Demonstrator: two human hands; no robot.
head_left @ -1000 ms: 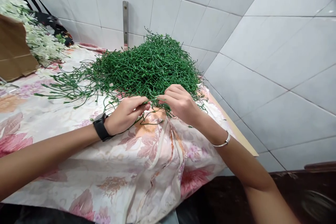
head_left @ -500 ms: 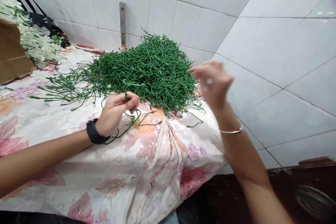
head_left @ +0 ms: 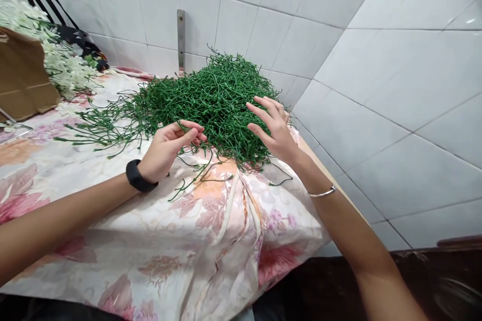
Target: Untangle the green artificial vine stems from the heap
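A big tangled heap of thin green artificial flower stems (head_left: pixel 226 95) lies on the table against the tiled wall. At its front edge, my left hand (head_left: pixel 173 143) is loosely closed, thumb near the curled fingers. A bit of green stem shows at its index finger, and the rest of that stem is mostly hidden by the hand. Below the fingertips, several loose stems (head_left: pixel 198 173) lie on the cloth. My right hand (head_left: pixel 276 130) is open in front of the heap's right side, fingers spread and nothing visible in them.
A floral tablecloth (head_left: pixel 150 241) covers the table. To the left are a cardboard box (head_left: pixel 24 75), white artificial flowers (head_left: pixel 68 67) and a black bag (head_left: pixel 71 37). A metal strip (head_left: pixel 181 40) stands against the wall, and white tiles (head_left: pixel 376 110) close off the right side.
My right hand has come down and left toward the heap, its fingers opening from a closed shape. My left hand's fingers have loosened a little. The view has shifted slightly.
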